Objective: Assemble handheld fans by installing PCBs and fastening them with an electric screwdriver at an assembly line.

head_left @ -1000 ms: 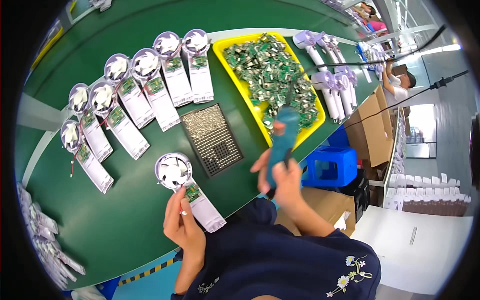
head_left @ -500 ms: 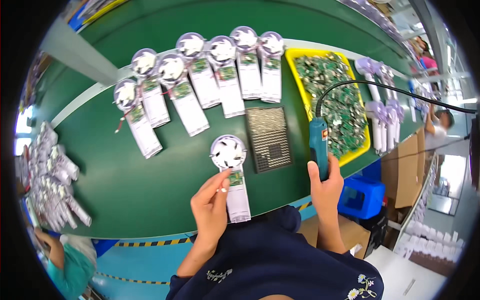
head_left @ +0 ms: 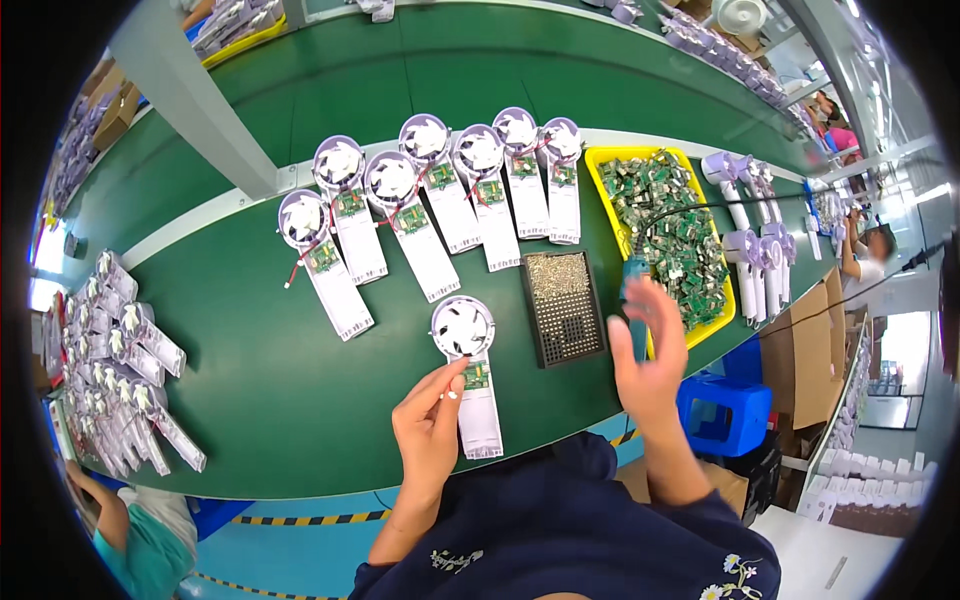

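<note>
A white handheld fan half (head_left: 481, 425) lies in front of me, its round blade housing pointing away and a small green circuit board (head_left: 476, 375) in its neck. Beside that board, my left hand (head_left: 428, 425) is closed in a pinch, with a small white plug (head_left: 453, 394) showing at the fingertips and a trace of red wire. My right hand (head_left: 655, 350) has its fingers spread next to a teal electric screwdriver (head_left: 636, 268), partly hidden behind the hand. A black screw tray (head_left: 600, 335) with rows of holes and many small screws lies between the fan half and the screwdriver.
Several similar fan halves (head_left: 425, 255) with boards and red wires lie in a row behind. A yellow bin (head_left: 592, 165) of circuit boards stands at right, white fan bodies (head_left: 745, 265) beyond it. More fan parts (head_left: 130, 350) are piled at left. The screwdriver's black cord (head_left: 720, 204) crosses the bin.
My right hand has loosened from the screwdriver, its fingers now spread apart. My left hand stays pinched by the fan half's board. The whole view has shifted.
</note>
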The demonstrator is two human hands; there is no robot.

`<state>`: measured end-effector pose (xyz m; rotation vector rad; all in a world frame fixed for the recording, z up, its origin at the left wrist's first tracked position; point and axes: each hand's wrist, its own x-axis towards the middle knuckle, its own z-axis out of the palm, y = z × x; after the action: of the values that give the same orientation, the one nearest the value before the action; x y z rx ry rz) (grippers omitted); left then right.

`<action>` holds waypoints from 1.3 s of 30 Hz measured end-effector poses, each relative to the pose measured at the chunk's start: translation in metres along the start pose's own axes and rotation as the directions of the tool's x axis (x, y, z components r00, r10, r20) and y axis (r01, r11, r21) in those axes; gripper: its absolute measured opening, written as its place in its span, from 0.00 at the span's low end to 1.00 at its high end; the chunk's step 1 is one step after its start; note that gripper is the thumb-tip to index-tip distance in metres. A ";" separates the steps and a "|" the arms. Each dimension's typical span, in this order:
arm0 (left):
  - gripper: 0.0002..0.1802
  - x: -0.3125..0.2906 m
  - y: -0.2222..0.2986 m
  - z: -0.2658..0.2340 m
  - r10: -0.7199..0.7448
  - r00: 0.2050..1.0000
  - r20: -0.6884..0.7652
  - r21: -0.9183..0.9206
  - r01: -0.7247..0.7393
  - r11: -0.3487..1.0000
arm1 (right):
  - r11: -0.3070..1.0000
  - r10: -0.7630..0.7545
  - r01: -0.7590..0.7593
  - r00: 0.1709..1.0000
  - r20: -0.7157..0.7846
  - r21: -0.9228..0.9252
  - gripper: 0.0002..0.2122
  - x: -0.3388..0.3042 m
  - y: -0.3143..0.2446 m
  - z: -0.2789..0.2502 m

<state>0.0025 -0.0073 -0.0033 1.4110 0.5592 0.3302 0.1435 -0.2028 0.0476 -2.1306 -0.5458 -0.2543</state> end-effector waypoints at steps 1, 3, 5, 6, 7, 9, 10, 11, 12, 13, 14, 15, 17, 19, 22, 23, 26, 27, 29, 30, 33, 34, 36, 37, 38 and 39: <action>0.13 0.004 -0.001 0.000 0.019 1.000 -0.015 -0.029 -0.019 0.999 | 0.999 -0.008 0.007 1.000 0.027 0.049 0.25 0.022 -0.001 0.010; 0.13 0.005 -0.004 0.001 0.041 0.999 -0.004 -0.021 -0.041 0.999 | 0.996 -0.044 0.049 0.996 0.075 -0.074 0.30 0.075 0.001 0.039; 0.14 0.004 -0.002 0.002 0.029 1.000 0.008 0.001 -0.029 1.000 | 0.949 -0.046 0.075 0.994 0.102 -0.307 0.36 0.117 0.030 0.059; 0.14 0.004 -0.005 0.003 0.054 0.999 -0.004 -0.013 -0.054 0.998 | 0.925 0.053 -0.002 0.991 0.124 -0.381 0.38 0.133 0.035 0.068; 0.14 0.003 -0.007 0.003 0.077 0.997 -0.018 -0.026 -0.077 0.997 | 0.888 0.156 -0.077 0.978 0.138 -0.453 0.41 0.144 0.034 0.074; 0.13 0.001 -0.009 0.002 0.086 0.996 -0.027 -0.008 -0.086 0.996 | 0.908 0.259 -0.156 0.938 0.229 -0.389 0.43 0.157 0.019 0.076; 0.13 0.001 -0.010 0.001 0.087 0.996 -0.027 -0.010 -0.087 0.996 | 0.881 0.182 -0.079 0.967 0.179 -0.467 0.41 0.162 0.028 0.083; 0.13 0.001 -0.008 0.001 0.089 0.996 -0.022 0.006 -0.089 0.996 | 0.897 0.204 -0.086 0.951 0.233 -0.434 0.40 0.167 0.031 0.085; 0.13 0.001 -0.008 0.001 0.101 0.995 -0.022 0.001 -0.101 0.995 | 0.912 0.224 -0.096 0.931 0.288 -0.400 0.38 0.172 0.033 0.085; 0.13 0.001 -0.008 0.002 0.100 0.995 -0.012 0.002 -0.100 0.995 | 0.923 0.149 -0.041 0.954 0.259 -0.382 0.33 0.168 0.035 0.088; 0.13 0.001 -0.008 0.002 0.094 0.996 -0.007 0.007 -0.094 0.996 | 0.929 0.165 -0.046 0.939 0.301 -0.367 0.32 0.167 0.030 0.090; 0.13 0.001 -0.008 0.001 0.109 0.994 0.002 0.009 -0.109 0.994 | 0.935 0.180 -0.053 0.923 0.341 -0.351 0.30 0.167 0.027 0.092; 0.13 0.002 -0.010 0.001 0.117 0.993 0.010 -0.002 -0.117 0.993 | 0.943 0.089 0.013 0.954 0.287 -0.333 0.23 0.166 0.037 0.101; 0.13 0.001 -0.011 0.001 0.122 0.992 0.019 -0.011 -0.122 0.992 | 0.977 0.056 -0.023 0.987 0.152 -0.210 0.18 0.168 0.046 0.106; 0.13 0.003 -0.011 0.003 0.133 0.991 0.019 -0.024 -0.132 0.991 | 0.963 -0.044 0.071 0.993 0.111 -0.258 0.13 0.169 0.057 0.111; 0.13 0.003 -0.012 0.003 0.126 0.992 0.023 -0.014 -0.125 0.992 | 0.948 -0.072 0.100 0.992 0.102 -0.302 0.12 0.168 0.051 0.111; 0.14 0.004 -0.011 0.002 0.116 0.993 0.027 -0.007 -0.116 0.993 | 0.840 0.025 0.042 0.993 0.116 -0.541 0.12 0.161 0.032 0.108; 0.14 0.004 -0.010 0.003 0.113 0.993 0.029 -0.010 -0.113 0.994 | 0.840 0.022 0.045 0.993 0.117 -0.541 0.12 0.160 0.033 0.110; 0.14 0.003 -0.008 0.003 0.111 0.993 0.032 -0.009 -0.111 0.994 | 0.857 -0.034 0.054 0.998 0.049 -0.513 0.13 0.161 0.034 0.115; 0.14 0.003 -0.008 0.003 0.107 0.994 0.038 -0.007 -0.107 0.994 | 0.857 -0.036 0.056 0.998 0.049 -0.512 0.13 0.161 0.032 0.116; 0.14 0.003 -0.011 0.004 0.129 0.991 0.042 -0.022 -0.129 0.991 | 0.827 -0.024 0.057 0.998 0.066 -0.560 0.13 0.164 0.029 0.116; 0.14 0.002 -0.010 0.003 0.132 0.990 0.044 -0.026 -0.131 0.991 | 0.845 -0.091 0.095 0.995 0.034 -0.527 0.12 0.165 0.039 0.119; 0.14 0.002 -0.009 0.002 0.107 0.993 0.060 -0.016 -0.106 0.994 | 0.857 -0.161 0.141 0.987 0.002 -0.495 0.12 0.167 0.049 0.124; 0.14 0.003 -0.009 0.002 0.108 0.992 0.059 -0.021 -0.107 0.994 | 0.859 -0.189 0.165 0.982 0.001 -0.485 0.11 0.167 0.054 0.124; 0.13 0.002 -0.009 0.003 0.104 0.993 0.053 -0.033 -0.103 0.994 | 0.860 -0.216 0.192 0.976 0.003 -0.473 0.10 0.167 0.055 0.124; 0.13 0.002 -0.009 0.003 0.100 0.994 0.047 -0.045 -0.098 0.994 | 0.858 -0.219 0.196 0.976 0.007 -0.476 0.10 0.169 0.056 0.122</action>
<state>0.0046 -0.0100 -0.0123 1.4043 0.4402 0.3836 0.3164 -0.0828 -0.0010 -2.5299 -0.7473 -0.6135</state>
